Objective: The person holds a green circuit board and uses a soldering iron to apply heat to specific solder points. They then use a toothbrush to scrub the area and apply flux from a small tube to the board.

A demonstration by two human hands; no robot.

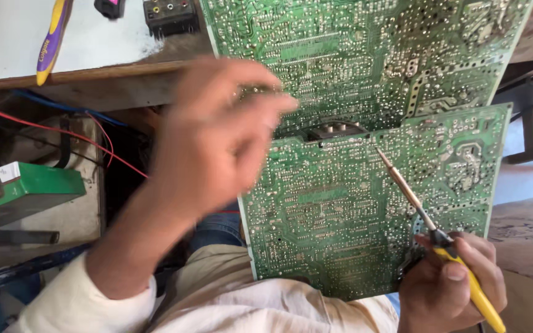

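At lower right, the right hand [448,280] is clamped around a yellow-handled soldering iron [430,225]; its long axis slants up-left, tip touching the lower green circuit board [340,209] at centre. The blurred left hand [214,135], fingers loosely spread and holding nothing visible, hovers left of the board. A green box [29,185] sits far left, contents unseen.

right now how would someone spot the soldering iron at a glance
Start at the big green circuit board filling the middle. At its lower right edge, the right hand grips a thin yellow-handled soldering iron. Its slim metal shaft slants up-left across the board, unlike the yellow-and-purple toothbrush at top left.
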